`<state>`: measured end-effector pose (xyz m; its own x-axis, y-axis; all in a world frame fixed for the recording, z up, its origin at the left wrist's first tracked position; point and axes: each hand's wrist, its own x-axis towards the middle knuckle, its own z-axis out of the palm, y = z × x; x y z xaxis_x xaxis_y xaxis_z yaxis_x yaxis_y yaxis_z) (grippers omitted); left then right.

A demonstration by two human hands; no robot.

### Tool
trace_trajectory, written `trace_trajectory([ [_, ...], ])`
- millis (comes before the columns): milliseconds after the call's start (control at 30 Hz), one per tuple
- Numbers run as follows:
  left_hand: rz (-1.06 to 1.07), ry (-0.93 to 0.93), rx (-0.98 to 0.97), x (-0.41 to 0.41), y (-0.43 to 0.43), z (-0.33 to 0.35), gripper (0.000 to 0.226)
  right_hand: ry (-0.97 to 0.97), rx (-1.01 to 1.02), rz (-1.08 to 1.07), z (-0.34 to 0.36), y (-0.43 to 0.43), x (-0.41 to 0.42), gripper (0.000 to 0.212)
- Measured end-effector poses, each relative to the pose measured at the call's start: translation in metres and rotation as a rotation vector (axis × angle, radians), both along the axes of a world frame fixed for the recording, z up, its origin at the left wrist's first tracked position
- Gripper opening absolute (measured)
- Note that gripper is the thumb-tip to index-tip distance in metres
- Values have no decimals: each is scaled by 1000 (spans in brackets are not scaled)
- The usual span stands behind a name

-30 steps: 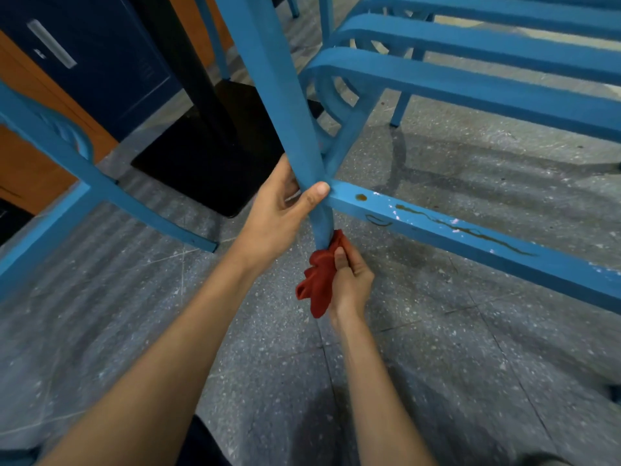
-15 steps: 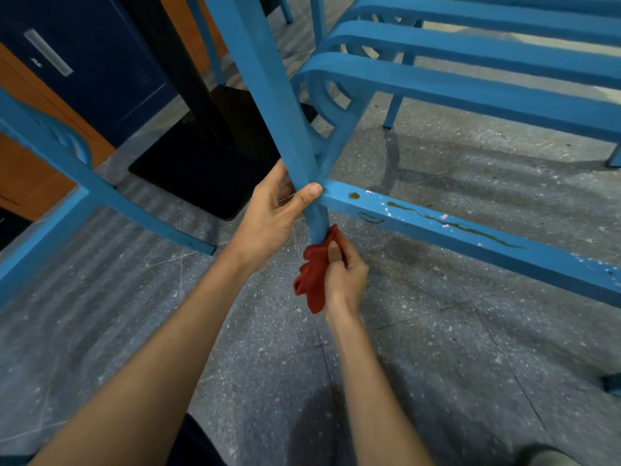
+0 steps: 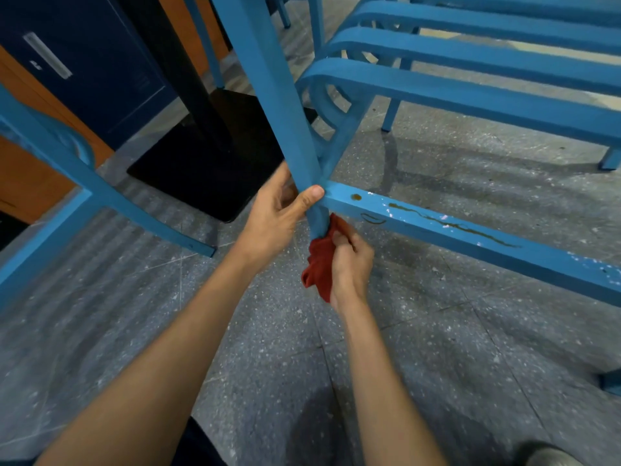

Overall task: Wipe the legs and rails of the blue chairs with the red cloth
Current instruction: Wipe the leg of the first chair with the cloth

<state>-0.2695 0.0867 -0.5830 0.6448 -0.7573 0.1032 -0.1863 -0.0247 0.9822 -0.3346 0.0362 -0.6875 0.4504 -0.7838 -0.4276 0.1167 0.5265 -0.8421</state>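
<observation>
Left hand point(image 3: 279, 213) grips the blue chair leg point(image 3: 279, 95) at its joint with the lower rail point(image 3: 470, 237); right hand point(image 3: 349, 260) clutches the red cloth point(image 3: 319, 264) against the leg just below. Leg wiping looks underway; the stained rail likely needs firm strokes next

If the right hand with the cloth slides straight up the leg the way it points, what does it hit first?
Probably the stained side rail where it joins the chair leg, just above the red cloth; the left hand grips right beyond that joint. Exact depth unclear.
</observation>
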Motion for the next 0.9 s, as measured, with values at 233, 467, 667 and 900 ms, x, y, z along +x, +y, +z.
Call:
trace_trajectory([
  [233,3,-1,10,-1,0,2,42,55,-10,-37,-22,26,-1,30],
  [467,-1,17,3,2,0,0,35,189,157,-9,4,5,13,27],
  [667,-5,62,-8,3,0,0,33,80,-301,-200,14,31,9,38],
  [900,1,77,6,2,0,1,40,241,-33,1,-29,30,4,18],
])
